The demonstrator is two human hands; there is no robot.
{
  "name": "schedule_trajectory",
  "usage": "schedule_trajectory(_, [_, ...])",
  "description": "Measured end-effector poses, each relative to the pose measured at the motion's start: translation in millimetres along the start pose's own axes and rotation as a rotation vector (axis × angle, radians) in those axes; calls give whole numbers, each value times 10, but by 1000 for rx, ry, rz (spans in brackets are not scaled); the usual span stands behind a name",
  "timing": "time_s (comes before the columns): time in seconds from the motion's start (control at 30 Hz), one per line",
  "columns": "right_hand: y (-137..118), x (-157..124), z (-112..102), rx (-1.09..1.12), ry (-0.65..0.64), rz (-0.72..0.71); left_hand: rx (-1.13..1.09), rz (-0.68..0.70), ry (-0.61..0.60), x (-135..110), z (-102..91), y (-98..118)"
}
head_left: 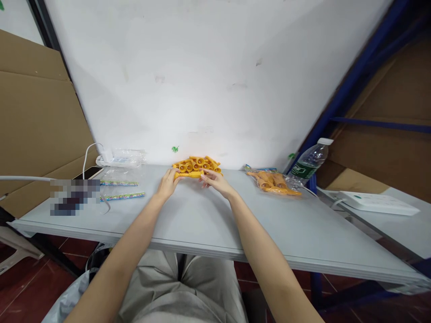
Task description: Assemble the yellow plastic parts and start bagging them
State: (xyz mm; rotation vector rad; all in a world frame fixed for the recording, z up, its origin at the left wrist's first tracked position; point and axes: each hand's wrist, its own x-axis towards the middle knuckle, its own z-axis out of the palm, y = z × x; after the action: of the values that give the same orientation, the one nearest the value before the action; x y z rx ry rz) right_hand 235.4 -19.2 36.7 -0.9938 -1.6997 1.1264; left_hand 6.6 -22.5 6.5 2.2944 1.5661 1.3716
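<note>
A heap of yellow plastic toy pieces (197,164) lies at the far edge of the grey table (208,224), against the white wall. Both of my hands reach to it. My left hand (167,181) and my right hand (215,179) pinch the two ends of one long yellow ribbed piece (189,174) that lies across the front of the heap, fingers closed on it.
A clear bag of orange toy pieces (274,182) and a water bottle (308,163) lie to the right. On the left are two colourful strips in clear bags (123,189), a phone (88,173) and a white charger (107,157). A white power strip (377,202) rests far right.
</note>
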Motion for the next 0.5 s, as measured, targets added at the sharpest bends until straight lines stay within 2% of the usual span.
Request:
schedule_trajectory(0.1, [-48,-36,-29,29,-29,-29,-7,9,9,-4,3,9])
schedule_trajectory(0.27, [-67,-31,27,30,9,-37,-10,27,9,-11,-11,33])
schedule_trajectory(0.5, [-36,20,138,15,124,101,-14,53,51,-8,32,6])
